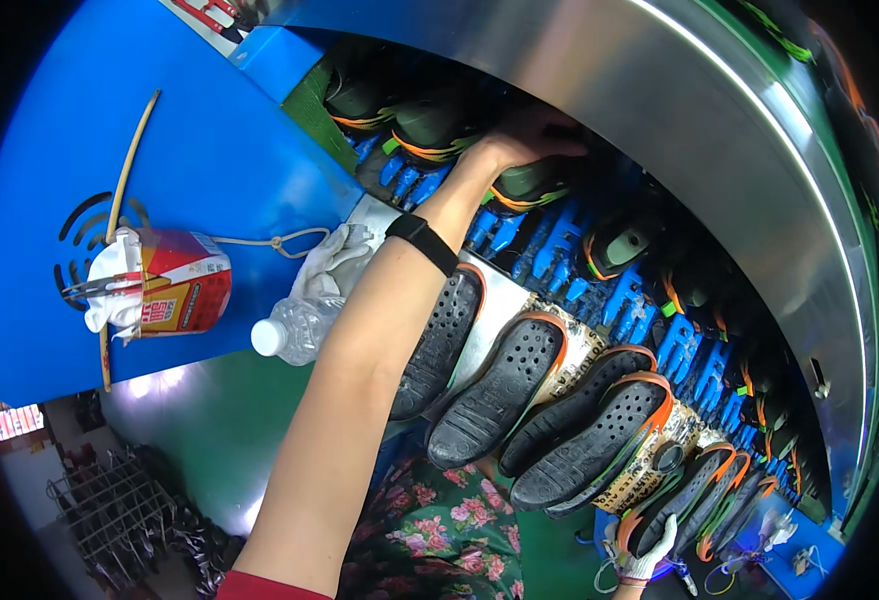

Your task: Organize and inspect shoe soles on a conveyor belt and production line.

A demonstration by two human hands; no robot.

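My left hand (535,140), bare, reaches under the metal hood with its fingers closed over a dark green clog (532,185). Shadow hides part of the fingers. A black band (422,243) circles that wrist. Below my forearm, black clogs with round holes and orange-green rims, such as the black clog (500,390), lie in a row. At the lower right a white-gloved hand (652,560) touches another black clog (675,505). Whether this gloved hand is my right or a co-worker's, I cannot tell; its fingers are too small to read.
Blue supports (560,245) carry more dark clogs under the curved metal hood (600,60). On the blue table (240,130) stand a red paper cup (188,282) and a long thin stick (132,160). A clear bottle (305,328) and white cloth (338,262) lie beside my forearm.
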